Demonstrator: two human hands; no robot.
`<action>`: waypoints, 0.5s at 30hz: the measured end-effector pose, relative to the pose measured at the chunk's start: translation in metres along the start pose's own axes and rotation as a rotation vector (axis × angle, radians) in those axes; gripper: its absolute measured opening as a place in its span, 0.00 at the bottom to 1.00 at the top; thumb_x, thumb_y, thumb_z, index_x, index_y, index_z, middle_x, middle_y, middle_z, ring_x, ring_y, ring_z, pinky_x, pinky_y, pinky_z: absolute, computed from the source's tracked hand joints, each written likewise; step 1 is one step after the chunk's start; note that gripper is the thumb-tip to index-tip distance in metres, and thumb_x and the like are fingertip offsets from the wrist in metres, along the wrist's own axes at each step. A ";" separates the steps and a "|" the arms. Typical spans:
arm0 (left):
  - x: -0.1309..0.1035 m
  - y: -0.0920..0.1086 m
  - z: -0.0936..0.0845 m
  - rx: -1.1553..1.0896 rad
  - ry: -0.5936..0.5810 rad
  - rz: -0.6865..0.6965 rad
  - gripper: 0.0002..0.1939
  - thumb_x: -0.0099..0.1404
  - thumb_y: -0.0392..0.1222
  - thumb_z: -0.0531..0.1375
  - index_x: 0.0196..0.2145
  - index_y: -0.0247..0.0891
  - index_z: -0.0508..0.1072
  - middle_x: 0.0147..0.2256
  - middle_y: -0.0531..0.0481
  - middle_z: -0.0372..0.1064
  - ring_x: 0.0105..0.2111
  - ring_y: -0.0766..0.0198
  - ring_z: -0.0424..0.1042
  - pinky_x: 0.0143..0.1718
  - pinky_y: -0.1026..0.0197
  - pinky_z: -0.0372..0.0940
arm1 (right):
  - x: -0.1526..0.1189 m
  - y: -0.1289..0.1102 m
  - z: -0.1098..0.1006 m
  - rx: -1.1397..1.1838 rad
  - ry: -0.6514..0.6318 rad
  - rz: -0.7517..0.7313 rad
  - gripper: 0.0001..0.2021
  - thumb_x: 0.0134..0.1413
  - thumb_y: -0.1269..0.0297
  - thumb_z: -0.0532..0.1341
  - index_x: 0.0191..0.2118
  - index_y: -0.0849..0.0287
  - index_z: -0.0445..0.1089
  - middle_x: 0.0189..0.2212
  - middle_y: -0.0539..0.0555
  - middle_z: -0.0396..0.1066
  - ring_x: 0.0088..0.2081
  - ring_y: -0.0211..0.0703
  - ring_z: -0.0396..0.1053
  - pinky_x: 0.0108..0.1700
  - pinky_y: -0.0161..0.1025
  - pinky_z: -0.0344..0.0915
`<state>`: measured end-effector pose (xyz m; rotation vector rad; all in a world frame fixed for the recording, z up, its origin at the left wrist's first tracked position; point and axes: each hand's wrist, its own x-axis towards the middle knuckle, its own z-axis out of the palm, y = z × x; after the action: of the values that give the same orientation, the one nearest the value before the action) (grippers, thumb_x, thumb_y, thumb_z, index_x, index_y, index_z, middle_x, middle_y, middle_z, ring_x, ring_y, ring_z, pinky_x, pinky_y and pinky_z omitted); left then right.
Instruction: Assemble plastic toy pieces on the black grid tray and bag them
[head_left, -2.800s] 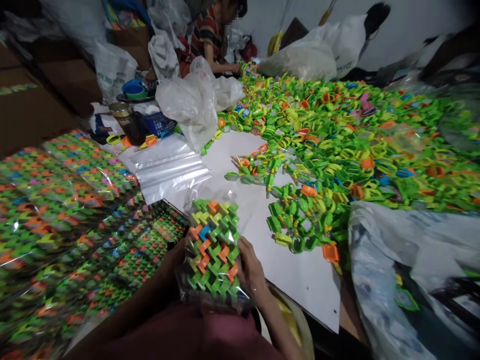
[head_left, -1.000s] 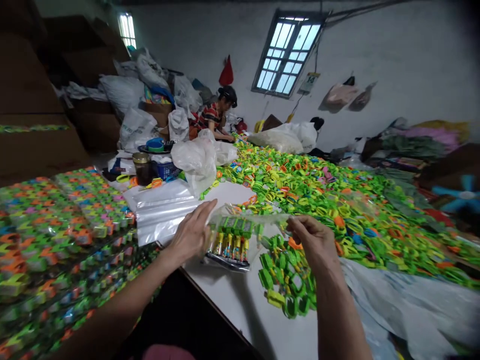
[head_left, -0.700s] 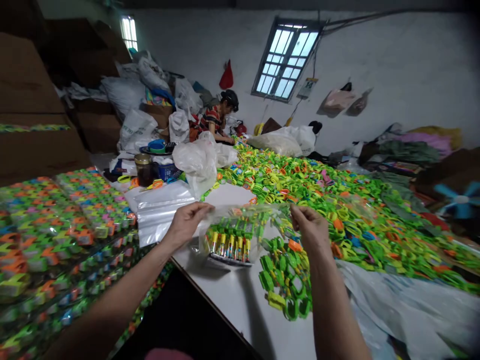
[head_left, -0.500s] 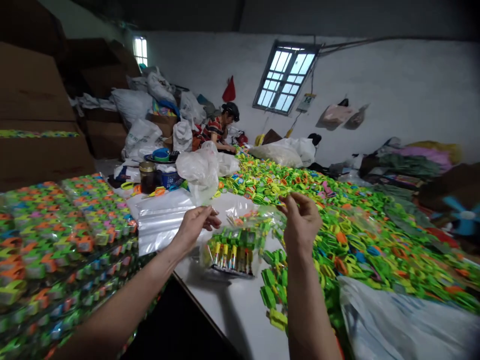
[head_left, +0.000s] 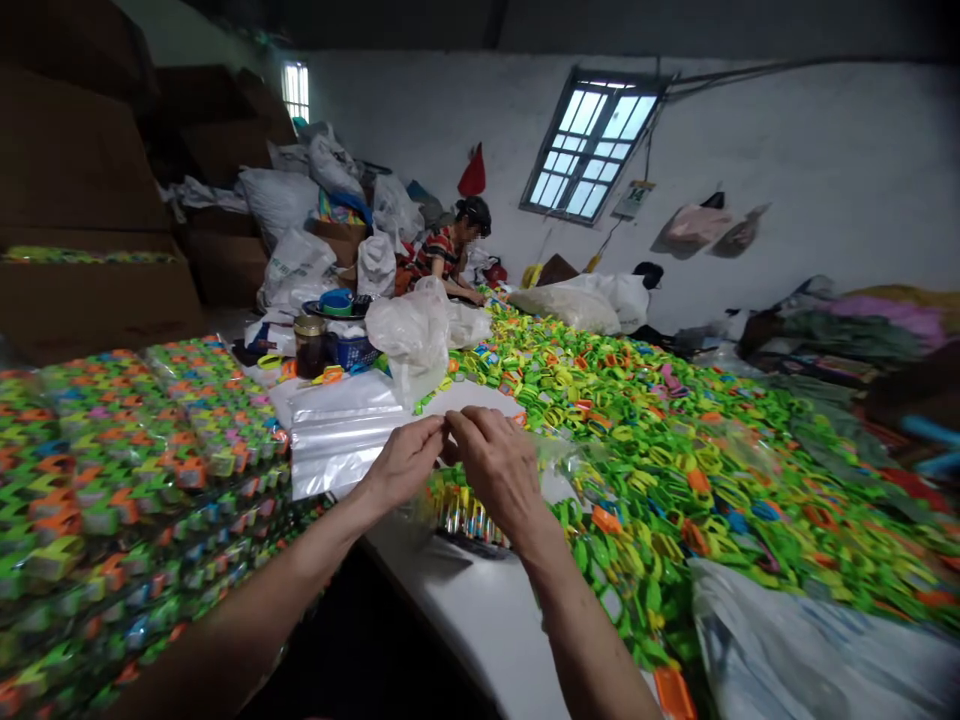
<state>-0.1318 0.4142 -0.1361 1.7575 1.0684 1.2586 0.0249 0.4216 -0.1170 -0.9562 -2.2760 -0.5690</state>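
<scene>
My left hand and my right hand meet at their fingertips over the near end of the white table. Both have their fingers pressed together; anything pinched there is too small to make out. Below and partly behind my right hand sits a clear bag of bright plastic pieces, with yellow and silver parts in a row. Left of it lies a stack of flat clear bags. A big heap of green, yellow and orange plastic pieces spreads to the right.
Packed bags of coloured pieces lie at left, below cardboard boxes. A jar and blue basket stand farther back. Another person sits beyond the heap. A white sack lies at near right.
My right hand has moved left to meet my left hand above the bag, now partly covering it. The view has shifted slightly.
</scene>
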 end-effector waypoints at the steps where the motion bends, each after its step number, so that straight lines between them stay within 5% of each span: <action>1: -0.001 0.000 0.000 0.060 0.004 0.011 0.11 0.64 0.39 0.48 0.26 0.38 0.65 0.25 0.54 0.69 0.27 0.66 0.69 0.31 0.65 0.63 | 0.000 0.001 -0.002 -0.014 -0.020 -0.020 0.07 0.63 0.69 0.57 0.45 0.58 0.69 0.39 0.57 0.71 0.38 0.44 0.65 0.38 0.40 0.59; 9: -0.013 0.006 0.005 0.463 -0.041 0.001 0.16 0.62 0.36 0.48 0.38 0.41 0.75 0.31 0.50 0.76 0.32 0.58 0.75 0.34 0.61 0.64 | -0.006 0.006 0.003 0.033 -0.013 0.040 0.06 0.63 0.71 0.55 0.38 0.58 0.69 0.32 0.53 0.70 0.30 0.39 0.64 0.33 0.36 0.55; 12: -0.020 0.008 0.007 0.435 -0.079 -0.024 0.20 0.62 0.38 0.49 0.47 0.43 0.75 0.34 0.50 0.78 0.36 0.56 0.77 0.38 0.60 0.66 | -0.007 0.041 -0.006 0.096 0.115 0.329 0.07 0.61 0.71 0.54 0.35 0.59 0.69 0.28 0.53 0.70 0.26 0.38 0.63 0.28 0.35 0.54; 15: -0.023 0.005 0.004 0.325 -0.017 -0.090 0.21 0.64 0.42 0.48 0.50 0.42 0.74 0.34 0.51 0.78 0.36 0.58 0.77 0.40 0.60 0.67 | -0.016 0.086 -0.048 0.297 0.391 0.644 0.08 0.62 0.68 0.52 0.37 0.59 0.68 0.28 0.50 0.70 0.25 0.36 0.66 0.28 0.34 0.59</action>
<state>-0.1306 0.3910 -0.1413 1.9281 1.3879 1.0574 0.1151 0.4411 -0.0797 -1.2164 -1.5321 -0.1125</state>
